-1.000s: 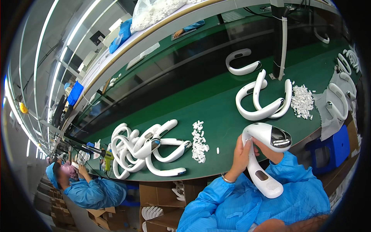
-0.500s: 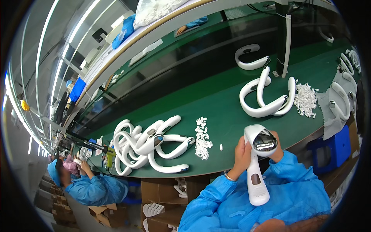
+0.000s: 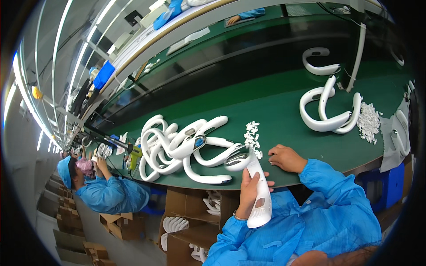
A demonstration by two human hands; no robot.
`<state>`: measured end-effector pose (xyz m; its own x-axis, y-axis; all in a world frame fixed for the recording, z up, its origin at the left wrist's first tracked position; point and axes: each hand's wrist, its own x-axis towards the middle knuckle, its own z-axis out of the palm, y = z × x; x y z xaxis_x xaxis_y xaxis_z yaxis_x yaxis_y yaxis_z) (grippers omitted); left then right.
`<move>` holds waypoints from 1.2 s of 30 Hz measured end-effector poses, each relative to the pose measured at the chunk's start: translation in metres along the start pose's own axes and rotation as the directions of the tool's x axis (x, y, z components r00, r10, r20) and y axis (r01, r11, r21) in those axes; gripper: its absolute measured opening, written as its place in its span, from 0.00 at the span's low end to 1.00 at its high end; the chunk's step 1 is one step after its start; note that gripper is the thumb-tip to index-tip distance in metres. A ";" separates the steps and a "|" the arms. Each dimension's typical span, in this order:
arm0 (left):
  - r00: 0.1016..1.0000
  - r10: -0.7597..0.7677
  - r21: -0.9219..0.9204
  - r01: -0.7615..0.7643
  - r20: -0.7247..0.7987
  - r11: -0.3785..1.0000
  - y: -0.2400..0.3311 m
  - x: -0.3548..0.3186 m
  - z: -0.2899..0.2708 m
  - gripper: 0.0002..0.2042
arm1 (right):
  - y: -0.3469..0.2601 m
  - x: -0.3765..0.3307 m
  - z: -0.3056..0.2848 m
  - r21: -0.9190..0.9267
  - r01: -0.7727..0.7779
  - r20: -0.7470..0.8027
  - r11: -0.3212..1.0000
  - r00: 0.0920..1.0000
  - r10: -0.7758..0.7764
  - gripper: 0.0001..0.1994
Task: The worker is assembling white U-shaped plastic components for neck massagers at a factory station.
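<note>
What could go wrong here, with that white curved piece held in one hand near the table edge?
The left hand alone grips the white curved piece, which hangs beyond the green table edge; a slip might drop it toward the cardboard boxes below. The right hand rests beside the small white parts and could scatter them. The tangled pile of white pieces nearby might snag or slide.
</note>
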<state>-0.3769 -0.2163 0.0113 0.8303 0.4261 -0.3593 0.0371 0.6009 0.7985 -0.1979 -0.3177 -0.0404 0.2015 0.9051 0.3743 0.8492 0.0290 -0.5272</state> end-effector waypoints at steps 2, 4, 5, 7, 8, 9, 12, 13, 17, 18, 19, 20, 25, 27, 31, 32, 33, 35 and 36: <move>1.000 -0.023 0.010 0.023 -0.003 1.000 0.006 -0.003 -0.005 0.19 | -0.001 0.001 -0.001 -0.040 -0.029 0.104 0.999 0.994 0.033 0.12; 0.999 -0.036 0.081 0.037 -0.009 0.996 0.002 0.004 -0.012 0.22 | 0.002 -0.005 -0.002 -0.009 -0.015 0.031 1.000 0.999 0.015 0.10; 0.999 -0.037 0.079 0.037 -0.006 0.996 -0.002 0.008 -0.015 0.22 | 0.002 -0.007 -0.002 0.019 -0.007 -0.047 1.000 0.999 0.008 0.09; 0.996 -0.026 0.061 0.021 0.082 0.998 -0.008 0.017 -0.014 0.23 | -0.010 -0.013 -0.013 0.458 -0.302 -0.026 0.836 0.935 0.352 0.07; 0.996 -0.011 0.046 0.007 0.084 0.999 -0.009 0.020 -0.008 0.26 | -0.015 -0.015 -0.019 0.779 -0.469 0.140 0.416 0.777 0.614 0.06; 0.995 0.012 0.016 -0.014 0.103 1.000 -0.011 0.023 -0.001 0.24 | -0.016 -0.019 -0.021 0.777 -0.471 0.137 0.417 0.774 0.618 0.06; 0.989 -0.015 -0.096 0.029 0.145 0.995 -0.022 0.034 0.011 0.25 | -0.021 -0.028 -0.028 0.944 -0.274 0.090 0.183 0.748 0.658 0.06; 0.984 -0.017 -0.144 0.043 0.180 0.989 -0.029 0.039 0.014 0.27 | -0.022 -0.030 -0.029 0.944 -0.273 0.082 0.188 0.743 0.664 0.06; 0.974 -0.051 -0.138 0.083 0.219 0.987 -0.045 0.046 0.033 0.28 | -0.026 -0.037 -0.032 0.965 -0.204 0.031 0.166 0.715 0.698 0.07; 0.979 -0.032 -0.119 0.057 0.200 0.991 -0.048 0.046 0.038 0.24 | -0.028 -0.039 -0.033 0.950 -0.233 0.023 0.208 0.715 0.699 0.08; 0.984 -0.013 -0.098 0.031 0.180 0.995 -0.048 0.046 0.043 0.20 | -0.032 -0.039 -0.035 0.950 -0.233 0.023 0.208 0.715 0.698 0.08; 0.984 -0.008 -0.118 0.029 0.176 0.993 -0.045 0.042 0.049 0.24 | -0.038 -0.038 -0.036 0.953 -0.219 -0.002 0.210 0.688 0.726 0.07; 0.969 0.008 -0.092 0.015 0.246 0.996 -0.049 0.041 0.049 0.26 | -0.052 -0.038 -0.041 0.942 -0.254 -0.025 0.221 0.601 0.799 0.07; 0.964 0.030 -0.092 -0.006 0.263 0.996 -0.055 0.043 0.050 0.27 | -0.058 -0.039 -0.047 0.944 -0.252 -0.018 0.211 0.603 0.798 0.08; 0.966 0.035 -0.107 -0.007 0.256 0.994 -0.050 0.035 0.056 0.27 | -0.063 -0.042 -0.053 0.961 -0.239 0.030 0.139 0.589 0.807 0.08; 0.961 0.024 -0.105 0.005 0.275 0.994 -0.049 0.034 0.056 0.26 | -0.062 -0.044 -0.055 0.958 -0.238 0.020 0.163 0.618 0.786 0.08; 0.956 0.013 -0.104 0.018 0.293 0.994 -0.050 0.033 0.056 0.26 | -0.060 -0.047 -0.056 0.954 -0.236 0.011 0.186 0.647 0.763 0.08; 0.960 0.007 -0.110 0.024 0.281 0.994 -0.055 0.033 0.057 0.25 | -0.057 -0.052 -0.054 0.943 -0.266 0.013 0.201 0.631 0.776 0.09; 0.963 0.002 -0.116 0.030 0.268 0.993 -0.058 0.033 0.057 0.23 | -0.056 -0.054 -0.052 0.866 -0.282 -0.101 0.412 0.710 0.697 0.09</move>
<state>-0.3203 -0.2758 -0.0192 0.9490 0.2305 -0.2149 -0.0028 0.6881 0.7256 -0.2306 -0.3904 0.0088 0.7839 0.6204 -0.0248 -0.1295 0.1243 -0.9838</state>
